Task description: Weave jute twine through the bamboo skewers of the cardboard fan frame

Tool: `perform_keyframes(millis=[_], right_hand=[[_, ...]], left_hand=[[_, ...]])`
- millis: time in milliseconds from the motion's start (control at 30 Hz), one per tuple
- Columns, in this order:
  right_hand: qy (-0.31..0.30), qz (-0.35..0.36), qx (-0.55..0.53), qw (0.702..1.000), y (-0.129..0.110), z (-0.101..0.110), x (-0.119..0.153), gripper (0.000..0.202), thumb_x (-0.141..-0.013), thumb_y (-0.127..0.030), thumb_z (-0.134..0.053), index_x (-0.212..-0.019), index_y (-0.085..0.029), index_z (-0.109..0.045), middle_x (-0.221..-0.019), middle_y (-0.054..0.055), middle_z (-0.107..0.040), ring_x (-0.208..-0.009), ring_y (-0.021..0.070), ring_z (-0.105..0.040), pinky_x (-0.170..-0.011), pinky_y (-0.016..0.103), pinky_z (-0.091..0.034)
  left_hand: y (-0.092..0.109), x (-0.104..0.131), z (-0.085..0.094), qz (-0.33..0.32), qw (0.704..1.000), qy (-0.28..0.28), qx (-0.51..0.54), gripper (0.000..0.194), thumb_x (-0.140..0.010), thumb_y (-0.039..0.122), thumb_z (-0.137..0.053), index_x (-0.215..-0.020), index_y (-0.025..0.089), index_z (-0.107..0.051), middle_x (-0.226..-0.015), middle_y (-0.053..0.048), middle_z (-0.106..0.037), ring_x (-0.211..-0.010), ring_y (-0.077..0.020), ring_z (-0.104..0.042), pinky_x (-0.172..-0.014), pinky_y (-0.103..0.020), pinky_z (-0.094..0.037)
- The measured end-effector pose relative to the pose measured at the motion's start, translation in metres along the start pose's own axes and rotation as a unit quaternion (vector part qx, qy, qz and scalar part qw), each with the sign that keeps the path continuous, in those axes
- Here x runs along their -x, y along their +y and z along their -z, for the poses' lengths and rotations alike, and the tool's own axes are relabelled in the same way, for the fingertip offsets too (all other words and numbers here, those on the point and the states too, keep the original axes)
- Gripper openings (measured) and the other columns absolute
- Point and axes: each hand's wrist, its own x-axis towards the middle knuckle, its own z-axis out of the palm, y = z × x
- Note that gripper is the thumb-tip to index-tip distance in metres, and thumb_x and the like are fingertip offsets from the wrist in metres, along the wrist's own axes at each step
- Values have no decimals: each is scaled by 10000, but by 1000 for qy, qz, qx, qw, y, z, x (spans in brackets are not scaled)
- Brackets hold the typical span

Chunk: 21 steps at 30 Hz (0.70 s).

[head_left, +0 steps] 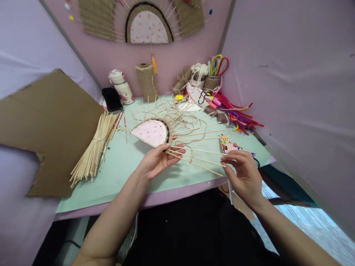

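A half-round piece (151, 132) with pink spotted cloth and a black braided rim is tilted above the table, thin wooden sticks (199, 139) fanning out from its curved edge. My left hand (162, 159) holds it at the lower corner, thumb on top and fingers beneath the sticks. My right hand (242, 173) pinches the far end of one lower stick between thumb and fingers. Near the lower sticks, a small loop of twine (191, 156) runs across them. Loose twine (180, 114) lies tangled behind the piece.
At the left are a tied bundle of sticks (95, 147) and large cardboard (52, 122). A bottle (122, 87), twine spool (146, 83), scissors (223, 66) and coloured pipe cleaners (238, 112) stand or lie behind. Patterned cloth (231, 145) lies by my right hand.
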Motion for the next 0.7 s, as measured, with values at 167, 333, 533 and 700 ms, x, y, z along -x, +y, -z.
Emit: perform_keyframes(millis=[167, 333, 533, 700], right_hand=[[-35, 16, 101, 994, 8, 8, -15, 95, -875, -208, -591, -966, -220, -616, -970, 70, -616, -911, 206, -603, -793, 394, -529], [-44, 0, 137, 990, 16, 16, -25, 75, -881, -263, -583, -922, -216, -624, -975, 71, -623, -892, 208, -610, -811, 398, -518], [-110, -11, 113, 987, 13, 20, -24, 76, -890, -275, -584, -889, -214, -630, -900, 50, -652, -866, 191, -620, -812, 360, -512], [-137, -38, 48, 989, 12, 0, -40, 149, -870, -340, -606, -906, -199, -639, -903, 60, -669, -815, 181, -641, -759, 340, -535]], left_hand=[[-4, -6, 4, -18, 999, -9, -27, 296, -877, 176, -509, -1116, 55, -633, -1026, -164, -718, -911, -223, -714, -724, -272, -598], [-6, -7, 10, -55, 998, -13, -13, 370, -865, 163, -520, -1228, 108, -567, -1127, -149, -695, -939, -242, -711, -708, -302, -606], [-8, -11, 17, -33, 998, -39, 20, 279, -901, 182, -468, -1064, 48, -650, -1023, -171, -721, -940, -219, -711, -719, -245, -597], [-9, 0, 13, -9, 999, -37, 19, 302, -908, 205, -463, -1046, 32, -669, -955, -177, -731, -880, -201, -720, -707, -229, -589]])
